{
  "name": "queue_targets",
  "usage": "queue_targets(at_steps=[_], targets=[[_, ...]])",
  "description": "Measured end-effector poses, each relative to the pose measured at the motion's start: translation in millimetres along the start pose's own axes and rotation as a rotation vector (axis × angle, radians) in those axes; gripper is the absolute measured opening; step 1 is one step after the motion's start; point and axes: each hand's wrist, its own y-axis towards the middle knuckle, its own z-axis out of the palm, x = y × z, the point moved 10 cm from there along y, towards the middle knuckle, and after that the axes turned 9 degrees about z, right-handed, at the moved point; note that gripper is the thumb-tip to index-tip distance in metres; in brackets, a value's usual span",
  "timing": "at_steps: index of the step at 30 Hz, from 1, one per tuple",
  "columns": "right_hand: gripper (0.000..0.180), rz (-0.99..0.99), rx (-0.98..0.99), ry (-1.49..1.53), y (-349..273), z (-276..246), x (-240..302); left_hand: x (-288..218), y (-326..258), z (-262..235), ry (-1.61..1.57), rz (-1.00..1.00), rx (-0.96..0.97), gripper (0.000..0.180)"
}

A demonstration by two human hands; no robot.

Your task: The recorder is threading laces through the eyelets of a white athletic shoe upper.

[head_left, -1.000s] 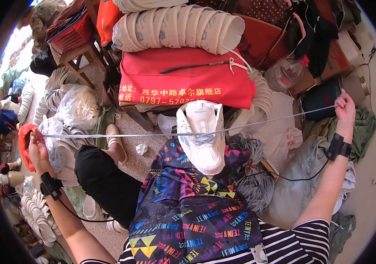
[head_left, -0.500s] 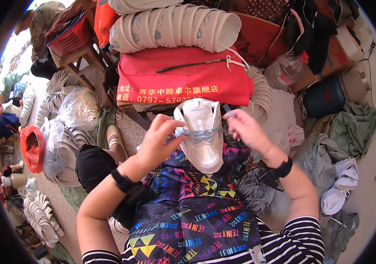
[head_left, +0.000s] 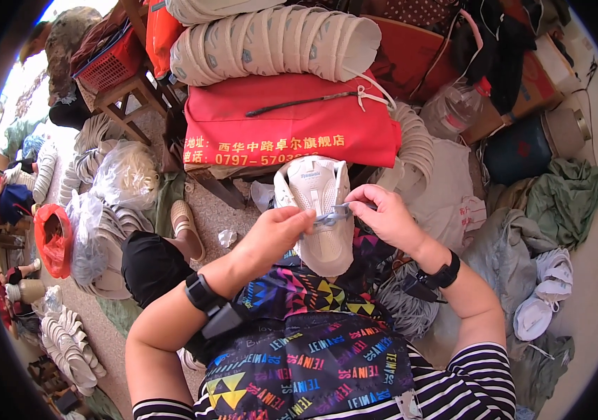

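Observation:
A white shoe upper [head_left: 323, 248] rests on my lap with its tongue pointing away from me. A grey-blue shoelace [head_left: 328, 220] crosses its middle. My left hand [head_left: 281, 229] is closed in a pinch on the lace at the left side of the upper. At the right side, my right hand [head_left: 385, 215] pinches the lace between thumb and fingers. Part of the lace is hidden under the fingertips.
Ahead, a red cloth [head_left: 278, 126] covers a stool and bears a long nested stack of shoe uppers [head_left: 271, 45] and a dark hooked tool [head_left: 302, 103]. Grey laces [head_left: 411, 308] lie in a bundle on my right. Plastic bags [head_left: 127, 175] and more uppers [head_left: 68, 350] are on the left floor.
My right hand has come down and inward to the lace's right side. My left hand has moved right and lower, its fingers closing over the upper. The lace now sits bunched lower.

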Motion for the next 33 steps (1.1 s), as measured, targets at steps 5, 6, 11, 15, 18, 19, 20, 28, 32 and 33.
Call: queue_targets(at_steps=[5,6,11,15,18,19,20,28,32,33], targets=[[0.012,0.056,-0.019,-0.026,0.2,-0.6,-3.3,33.0,-2.7,-36.9,-0.039,-0.176,-0.028,0.024],[0.013,0.061,-0.035,-0.078,0.0,-1.9,-2.5,30.2,-2.2,-44.6,-0.048,-0.113,-0.098,0.021],[0.016,0.149,-0.071,-0.138,2.8,-6.5,-8.8,7.8,-5.8,-53.3,-0.228,0.137,-0.239,0.016],[0.017,0.142,-0.111,-0.159,1.0,-4.7,0.6,12.5,-9.3,-59.1,-0.263,0.13,-0.254,0.016],[0.014,-0.22,-0.224,-0.515,-8.8,2.5,48.1,14.5,-8.0,-55.3,-0.258,0.145,-0.219,0.018],[0.014,-0.22,-0.222,-0.516,-7.3,5.2,47.4,15.6,-7.7,-50.5,-0.177,0.121,-0.189,0.019],[0.012,-0.357,-0.245,-0.559,-11.3,11.1,57.2,17.3,-7.2,-45.8,-0.097,0.096,-0.158,0.02],[0.008,-0.524,-0.036,-0.871,-13.3,25.1,77.2,21.3,-8.0,-39.3,0.273,0.115,-0.175,0.025],[0.006,-0.621,0.047,-0.951,-12.2,32.4,85.9,21.0,-0.3,-41.5,0.402,0.138,-0.149,0.025],[0.006,-0.622,0.049,-0.949,-10.6,32.8,87.1,15.4,0.7,-41.8,0.501,0.145,-0.151,0.025]])
